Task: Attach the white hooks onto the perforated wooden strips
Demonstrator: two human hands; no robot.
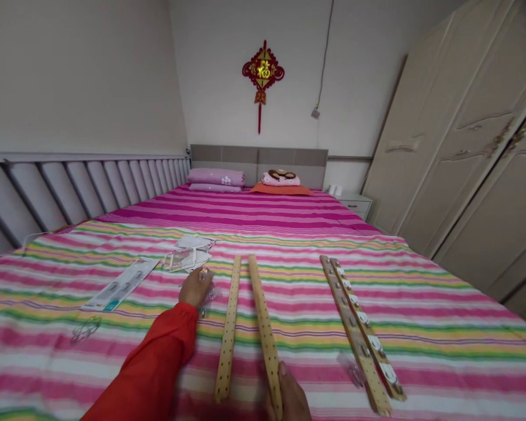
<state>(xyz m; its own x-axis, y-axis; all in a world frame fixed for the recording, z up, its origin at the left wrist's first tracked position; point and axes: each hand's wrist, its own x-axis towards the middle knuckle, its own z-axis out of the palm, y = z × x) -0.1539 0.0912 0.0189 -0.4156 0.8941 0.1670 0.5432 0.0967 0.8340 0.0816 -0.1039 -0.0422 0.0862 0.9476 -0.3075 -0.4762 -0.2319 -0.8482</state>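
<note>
My left hand point(196, 287), in a red sleeve, reaches over the striped sheet with its fingers drawn together at a small cluster of clear plastic and metal pieces point(211, 291). What its fingertips pinch is too small to make out. My right hand point(293, 394) grips the near end of a wooden strip with rows of holes point(263, 316). A second holed wooden strip point(229, 327) lies just left of it, apart from both hands. Over to the right, two more strips lie side by side: one bears metal pieces point(350, 318), the other white round pieces point(374, 342).
Left of my hand are clear and white packets point(186, 260), a long blister card point(121, 285) and a loose wire coil point(86, 328). A crumpled clear bag point(350, 368) lies beside the right-hand strips. Folded bedding point(217, 177) is at the headboard; a slatted rail point(92, 187) borders the left.
</note>
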